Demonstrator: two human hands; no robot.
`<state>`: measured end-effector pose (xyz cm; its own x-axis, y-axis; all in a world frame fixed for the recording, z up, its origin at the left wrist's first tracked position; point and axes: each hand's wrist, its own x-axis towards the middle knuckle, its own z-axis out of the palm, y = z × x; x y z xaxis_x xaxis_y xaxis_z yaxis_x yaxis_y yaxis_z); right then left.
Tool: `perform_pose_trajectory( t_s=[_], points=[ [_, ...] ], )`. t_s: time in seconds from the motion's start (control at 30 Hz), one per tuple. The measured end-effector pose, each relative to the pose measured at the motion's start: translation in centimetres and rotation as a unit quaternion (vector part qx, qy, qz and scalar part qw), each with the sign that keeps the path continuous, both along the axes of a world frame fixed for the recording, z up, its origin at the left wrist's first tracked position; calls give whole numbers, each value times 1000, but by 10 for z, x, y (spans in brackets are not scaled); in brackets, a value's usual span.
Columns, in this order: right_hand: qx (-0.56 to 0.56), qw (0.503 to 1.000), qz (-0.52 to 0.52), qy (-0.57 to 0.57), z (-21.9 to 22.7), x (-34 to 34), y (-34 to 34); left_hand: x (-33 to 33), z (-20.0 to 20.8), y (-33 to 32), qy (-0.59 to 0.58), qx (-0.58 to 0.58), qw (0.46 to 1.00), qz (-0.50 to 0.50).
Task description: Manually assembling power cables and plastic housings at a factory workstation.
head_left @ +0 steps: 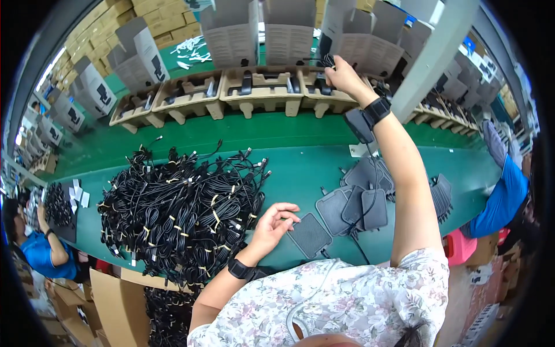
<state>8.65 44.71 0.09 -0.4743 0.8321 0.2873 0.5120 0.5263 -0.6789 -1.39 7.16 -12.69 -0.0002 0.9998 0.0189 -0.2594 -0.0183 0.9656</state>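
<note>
My right hand [345,76] reaches to the far row of trays, its fingers closed on a coiled black cable [328,61]. Just below it stands a brown molded pulp tray [327,104] with black parts inside. On the near side of the bench, my left hand [270,226] hovers with loosely bent fingers apart and nothing seen in them. Its fingertips are beside the corner of a flat dark grey mesh pad [310,236]; I cannot tell whether they touch it. A big heap of tied black cables [182,202] lies left of that hand.
More grey pads [374,208] overlap under my right forearm. Printed grey-white cartons [231,37] stand open behind the trays. A pale metal post [440,58] slants near my right arm. Co-workers in blue sit left [49,257] and right [502,194]. An open cardboard box [118,306] holds more cables.
</note>
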Motion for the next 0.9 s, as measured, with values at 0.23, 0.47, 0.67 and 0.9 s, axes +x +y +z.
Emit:
perform_pose_trajectory(
  t_s=[0.23,0.47,0.67,0.9],
  points=[
    [69,957,-61,-274,-13,-32,26,-7,-11,-2,15,-10,1000,-8],
    [122,869,-31,-478,14,-38,16,-8,-14,-1,55,-22,998,-5],
    [199,904,-8,-377,-12,-41,41,-5,-14,-2,83,-10,996,2],
    [145,966,-165,-137,-75,-75,52,-1,-13,1,106,-2,994,17]
  ],
)
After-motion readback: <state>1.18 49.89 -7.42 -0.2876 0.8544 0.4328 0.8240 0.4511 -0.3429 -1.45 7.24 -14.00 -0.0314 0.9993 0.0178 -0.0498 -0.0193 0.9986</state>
